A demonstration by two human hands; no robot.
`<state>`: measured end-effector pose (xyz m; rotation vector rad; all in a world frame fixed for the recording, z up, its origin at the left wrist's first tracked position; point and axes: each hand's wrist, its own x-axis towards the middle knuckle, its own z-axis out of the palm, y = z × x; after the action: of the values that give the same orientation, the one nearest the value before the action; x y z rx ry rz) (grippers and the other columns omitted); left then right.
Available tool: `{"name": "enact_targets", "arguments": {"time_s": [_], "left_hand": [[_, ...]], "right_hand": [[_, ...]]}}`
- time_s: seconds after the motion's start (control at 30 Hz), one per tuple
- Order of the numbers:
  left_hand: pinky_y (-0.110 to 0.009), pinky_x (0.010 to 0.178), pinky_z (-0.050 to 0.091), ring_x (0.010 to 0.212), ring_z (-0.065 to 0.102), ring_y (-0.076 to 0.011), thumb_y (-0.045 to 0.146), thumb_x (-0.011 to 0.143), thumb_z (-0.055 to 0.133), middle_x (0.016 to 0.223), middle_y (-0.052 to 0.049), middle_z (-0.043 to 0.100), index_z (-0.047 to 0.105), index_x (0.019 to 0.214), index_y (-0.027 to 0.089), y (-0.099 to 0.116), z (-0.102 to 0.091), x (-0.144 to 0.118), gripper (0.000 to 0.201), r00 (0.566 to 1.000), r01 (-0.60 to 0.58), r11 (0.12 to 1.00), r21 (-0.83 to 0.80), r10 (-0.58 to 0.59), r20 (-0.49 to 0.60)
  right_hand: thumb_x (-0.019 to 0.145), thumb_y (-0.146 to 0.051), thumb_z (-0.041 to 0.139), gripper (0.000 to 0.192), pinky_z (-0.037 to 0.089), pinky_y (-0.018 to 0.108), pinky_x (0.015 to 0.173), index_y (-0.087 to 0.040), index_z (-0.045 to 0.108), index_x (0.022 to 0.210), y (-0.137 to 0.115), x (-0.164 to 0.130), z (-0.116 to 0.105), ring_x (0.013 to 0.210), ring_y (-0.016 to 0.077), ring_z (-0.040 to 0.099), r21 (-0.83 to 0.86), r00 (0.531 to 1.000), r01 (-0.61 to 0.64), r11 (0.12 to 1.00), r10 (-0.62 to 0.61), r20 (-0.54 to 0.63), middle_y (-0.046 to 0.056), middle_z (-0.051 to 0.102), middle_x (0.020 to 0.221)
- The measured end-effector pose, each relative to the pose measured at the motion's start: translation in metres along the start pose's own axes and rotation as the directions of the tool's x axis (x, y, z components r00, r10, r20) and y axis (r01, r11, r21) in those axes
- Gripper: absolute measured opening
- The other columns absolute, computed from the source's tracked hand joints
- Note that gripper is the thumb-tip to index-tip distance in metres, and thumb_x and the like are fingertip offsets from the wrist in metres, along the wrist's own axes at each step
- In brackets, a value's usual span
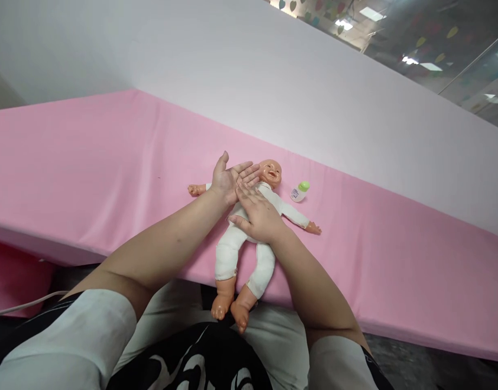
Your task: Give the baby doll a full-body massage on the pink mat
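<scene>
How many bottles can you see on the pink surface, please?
1. A small white bottle with a green cap lies on the pink surface, just right of the doll's head and clear of both hands. Nothing seems to hide another.

The chest of the plastic baby doll in the white suit (232, 246) is covered by the right hand (257, 216). The label print on the small white bottle with the green cap (299, 192) is too small to be read. The pink padded table (90, 179) is cut off at the left and right edges.

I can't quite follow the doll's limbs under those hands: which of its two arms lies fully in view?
The doll's arm stretched toward the small green-capped bottle shows whole, sleeve to hand. The other arm is mostly hidden behind the person's left hand; only its hand shows.
</scene>
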<state>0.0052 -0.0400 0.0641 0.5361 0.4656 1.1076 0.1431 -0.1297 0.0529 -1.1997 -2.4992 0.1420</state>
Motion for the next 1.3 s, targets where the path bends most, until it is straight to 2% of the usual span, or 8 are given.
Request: {"name": "enact_targets", "arguments": {"time_s": [0.13, 0.27, 0.57, 0.7, 0.83, 0.93, 1.13, 1.3], "left_hand": [[-0.043, 0.108, 0.056, 0.132, 0.067, -0.0318, 0.078, 0.099, 0.032, 0.136, -0.022, 0.07, 0.057, 0.143, 0.011, -0.002, 0.006, -0.006, 0.084, 0.999, 0.032, 0.997, -0.071, -0.03, 0.025], [-0.045, 0.113, 0.053, 0.135, 0.065, -0.0314, 0.075, 0.1, 0.034, 0.14, -0.022, 0.069, 0.057, 0.144, 0.009, -0.009, 0.013, -0.012, 0.082, 0.991, 0.069, 0.99, -0.12, -0.055, 0.121], [-0.056, 0.116, 0.048, 0.132, 0.066, -0.0384, 0.079, 0.096, 0.035, 0.137, -0.023, 0.07, 0.058, 0.145, 0.012, -0.018, 0.014, -0.007, 0.086, 0.971, 0.155, 0.985, -0.073, -0.138, 0.197], [-0.051, 0.111, 0.053, 0.126, 0.069, -0.0361, 0.078, 0.094, 0.041, 0.129, -0.022, 0.073, 0.06, 0.14, 0.012, -0.017, 0.005, 0.005, 0.083, 0.997, 0.035, 0.999, 0.004, -0.036, 0.07], [-0.043, 0.109, 0.054, 0.115, 0.073, -0.0288, 0.07, 0.091, 0.056, 0.12, -0.017, 0.076, 0.071, 0.117, 0.016, -0.027, -0.009, 0.021, 0.062, 0.992, -0.115, 0.96, 0.255, 0.125, -0.024], [-0.041, 0.106, 0.053, 0.106, 0.072, -0.0252, 0.06, 0.091, 0.062, 0.109, -0.011, 0.077, 0.073, 0.098, 0.019, -0.037, -0.021, 0.024, 0.042, 0.955, -0.262, 0.793, 0.55, 0.294, 0.032], [-0.05, 0.114, 0.047, 0.12, 0.067, -0.0311, 0.039, 0.099, 0.048, 0.123, -0.011, 0.075, 0.075, 0.116, 0.023, -0.041, -0.048, 0.015, 0.036, 0.863, -0.455, 0.047, 0.889, 0.269, 0.428], [-0.05, 0.114, 0.048, 0.128, 0.065, -0.0316, 0.03, 0.099, 0.044, 0.137, -0.013, 0.07, 0.069, 0.134, 0.021, -0.035, -0.056, 0.013, 0.044, 0.848, -0.468, -0.171, 0.867, 0.191, 0.495]], "right_hand": [[0.111, -0.047, 0.038, 0.069, 0.021, 0.051, 0.136, -0.013, 0.025, 0.17, -0.006, -0.002, -0.001, 0.166, 0.0257, 0.022, 0.058, 0.995, 0.095, 0.994, -0.093, -0.038, 0.015, 0.034, 0.174], [0.108, -0.061, 0.041, 0.084, 0.015, 0.054, 0.137, -0.016, 0.011, 0.173, -0.008, -0.002, -0.001, 0.168, 0.0275, 0.012, 0.053, 0.992, 0.108, 0.993, -0.104, -0.078, 0.013, 0.023, 0.178], [0.102, -0.07, 0.049, 0.097, 0.003, 0.061, 0.135, -0.017, 0.01, 0.173, 0.011, 0.003, 0.002, 0.168, 0.0327, 0.002, -0.056, 0.986, -0.138, 0.989, 0.132, -0.097, 0.015, 0.012, 0.18], [0.104, -0.058, 0.054, 0.079, 0.019, 0.051, 0.136, -0.011, 0.038, 0.165, 0.014, 0.003, 0.008, 0.164, 0.0301, 0.028, -0.002, 0.981, -0.142, 0.99, 0.141, -0.13, 0.017, 0.037, 0.172], [0.108, -0.043, 0.046, 0.042, 0.05, 0.036, 0.117, -0.022, 0.076, 0.129, 0.015, 0.0, 0.011, 0.127, 0.0208, 0.07, 0.149, 0.962, -0.131, 0.98, 0.162, -0.218, 0.007, 0.077, 0.132], [0.107, -0.044, 0.045, 0.041, 0.059, 0.036, 0.102, -0.025, 0.081, 0.11, 0.018, -0.007, 0.009, 0.108, 0.0209, 0.076, 0.209, 0.934, -0.152, 0.966, 0.209, -0.289, 0.005, 0.082, 0.112], [0.103, -0.043, 0.049, 0.038, 0.058, 0.044, 0.107, -0.023, 0.081, 0.11, 0.035, -0.045, 0.006, 0.114, 0.0242, 0.076, 0.247, 0.938, -0.019, 0.969, 0.103, -0.332, 0.009, 0.082, 0.114], [0.104, -0.041, 0.05, 0.042, 0.035, 0.055, 0.129, -0.023, 0.072, 0.134, 0.024, -0.063, 0.007, 0.144, 0.0261, 0.06, 0.202, 0.977, 0.16, 0.966, -0.125, -0.175, 0.009, 0.073, 0.14]]}}
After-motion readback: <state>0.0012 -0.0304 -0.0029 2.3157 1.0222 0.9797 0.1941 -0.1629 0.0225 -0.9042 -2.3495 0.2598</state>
